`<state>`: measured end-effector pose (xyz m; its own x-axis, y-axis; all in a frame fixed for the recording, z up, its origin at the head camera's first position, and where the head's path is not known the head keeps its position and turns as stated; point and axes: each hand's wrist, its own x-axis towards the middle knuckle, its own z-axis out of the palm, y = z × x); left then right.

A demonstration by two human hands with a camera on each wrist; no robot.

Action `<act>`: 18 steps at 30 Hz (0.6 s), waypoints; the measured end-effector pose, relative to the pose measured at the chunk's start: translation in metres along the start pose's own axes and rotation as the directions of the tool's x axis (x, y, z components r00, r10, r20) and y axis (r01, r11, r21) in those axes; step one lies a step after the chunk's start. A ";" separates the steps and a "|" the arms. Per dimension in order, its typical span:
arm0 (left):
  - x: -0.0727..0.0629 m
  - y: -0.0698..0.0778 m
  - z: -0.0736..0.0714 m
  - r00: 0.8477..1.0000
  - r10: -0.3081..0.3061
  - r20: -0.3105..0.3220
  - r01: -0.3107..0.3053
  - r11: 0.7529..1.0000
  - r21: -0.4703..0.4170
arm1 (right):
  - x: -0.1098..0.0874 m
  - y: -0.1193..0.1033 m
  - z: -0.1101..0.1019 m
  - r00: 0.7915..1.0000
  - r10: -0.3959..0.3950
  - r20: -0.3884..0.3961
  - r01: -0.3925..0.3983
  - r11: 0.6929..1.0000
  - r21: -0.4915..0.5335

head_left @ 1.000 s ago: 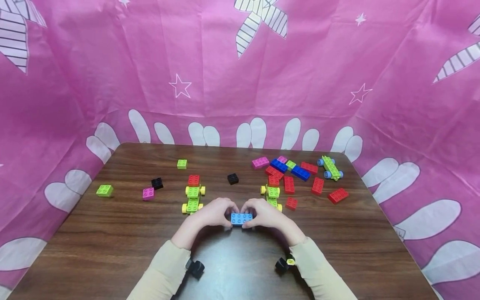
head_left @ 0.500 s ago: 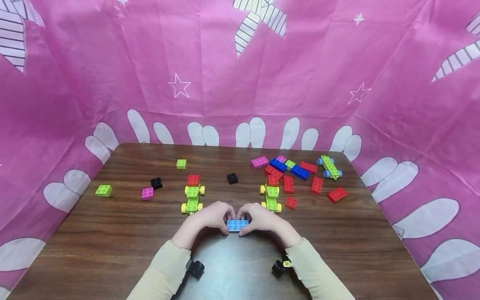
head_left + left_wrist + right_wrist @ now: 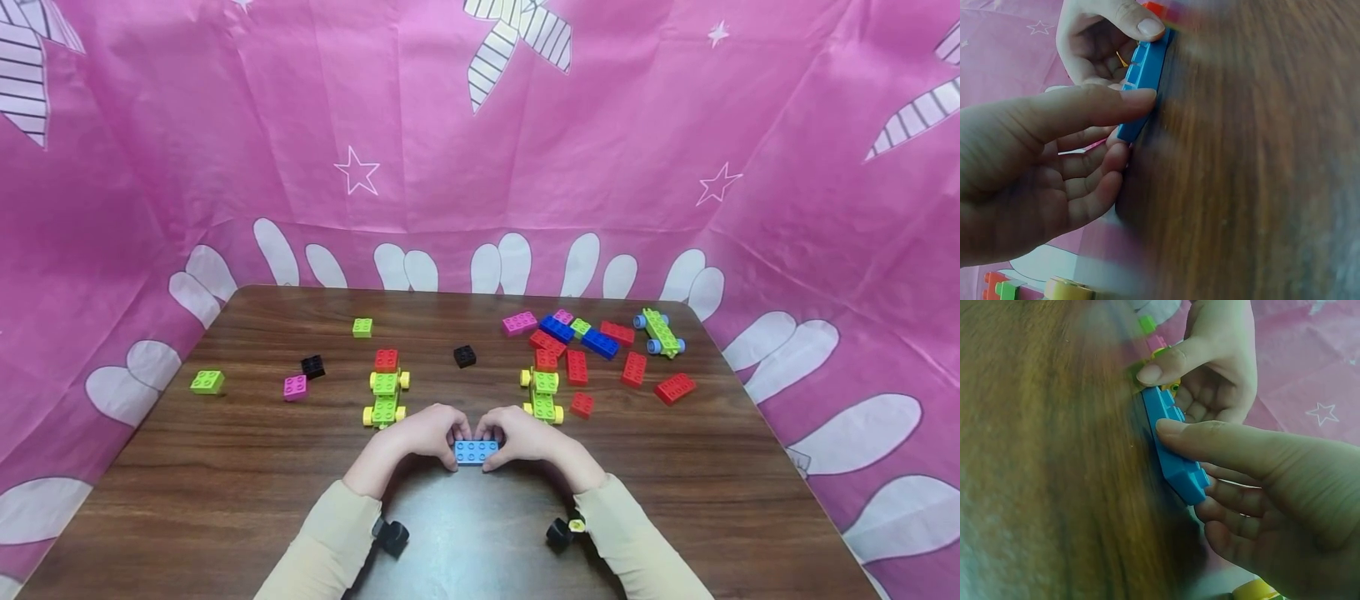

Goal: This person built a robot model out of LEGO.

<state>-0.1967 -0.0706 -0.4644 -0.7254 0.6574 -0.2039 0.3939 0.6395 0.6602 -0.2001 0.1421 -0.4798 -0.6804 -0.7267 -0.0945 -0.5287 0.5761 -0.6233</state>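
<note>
In the left wrist view, 2 thumbs [image 3: 1138,98] partly hide the blue brick [image 3: 1149,70], and the tabletop [image 3: 1247,156] blurs.

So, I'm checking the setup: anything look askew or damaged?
Nothing looks damaged, the held blue brick included. The blue-wheeled base, back right, looks askew: it slants, while the yellow-wheeled bases stand straight.

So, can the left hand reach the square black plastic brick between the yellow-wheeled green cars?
Probably yes: the way to the black brick looks free, but the left hand holds a light blue rectangular plastic brick.
</note>
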 end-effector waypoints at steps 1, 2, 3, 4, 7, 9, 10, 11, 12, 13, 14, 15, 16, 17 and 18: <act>0.000 -0.001 0.000 1.000 0.001 0.000 -0.001 1.000 -0.007 | 0.000 0.000 -0.001 1.000 -0.002 0.001 0.002 1.000 0.003; 0.000 -0.002 0.000 1.000 0.003 0.001 -0.003 1.000 -0.014 | -0.001 0.000 -0.001 1.000 -0.005 0.003 0.005 1.000 0.005; 0.000 -0.002 0.000 1.000 0.003 0.003 -0.003 1.000 -0.021 | -0.001 0.001 -0.001 1.000 -0.007 0.004 0.007 1.000 0.006; 0.000 -0.003 0.000 1.000 0.003 0.006 -0.003 1.000 -0.027 | -0.001 0.001 -0.002 1.000 -0.008 0.006 0.008 1.000 0.006; 0.001 -0.006 0.001 1.000 0.006 0.014 -0.006 0.999 -0.043 | -0.002 0.002 -0.003 1.000 -0.002 0.012 0.002 1.000 0.014; 0.002 -0.009 0.001 1.000 0.008 0.021 -0.007 0.999 -0.049 | -0.003 0.003 -0.003 1.000 0.005 0.016 -0.006 1.000 0.020; 0.002 -0.009 0.001 1.000 0.009 0.022 -0.008 0.999 -0.052 | -0.003 0.003 -0.004 1.000 0.010 0.017 -0.010 1.000 0.023; 0.002 -0.010 0.001 1.000 0.013 0.022 -0.012 0.998 -0.055 | -0.003 0.003 -0.004 1.000 0.016 0.019 -0.016 1.000 0.026; 0.002 -0.010 0.000 1.000 0.016 0.023 -0.014 0.998 -0.056 | -0.004 0.003 -0.004 1.000 0.018 0.021 -0.019 0.999 0.030; 0.002 -0.010 0.000 1.000 0.018 0.023 -0.016 0.998 -0.056 | -0.004 0.003 -0.004 1.000 0.019 0.021 -0.020 0.999 0.031; 0.002 -0.010 0.000 1.000 0.019 0.024 -0.018 0.998 -0.057 | -0.004 0.003 -0.004 1.000 0.021 0.022 -0.021 0.999 0.031; 0.002 -0.010 0.000 1.000 0.020 0.024 -0.018 0.998 -0.060 | -0.004 0.003 -0.004 0.999 0.024 0.023 -0.025 0.999 0.030; 0.002 -0.010 0.000 0.999 0.020 0.024 -0.019 0.998 -0.060 | -0.004 0.003 -0.004 1.000 0.022 0.023 -0.022 0.999 0.028; 0.002 -0.009 0.000 0.999 0.022 0.025 -0.020 0.998 -0.061 | -0.004 0.003 -0.004 0.999 0.024 0.024 -0.024 0.999 0.026; 0.002 -0.009 0.001 0.999 0.020 0.026 -0.019 0.998 -0.062 | -0.004 0.004 -0.004 0.999 0.022 0.024 -0.023 0.999 0.025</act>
<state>-0.2015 -0.0751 -0.4715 -0.7022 0.6806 -0.2091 0.3719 0.6011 0.7074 -0.2013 0.1490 -0.4787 -0.6797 -0.7224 -0.1269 -0.5001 0.5830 -0.6403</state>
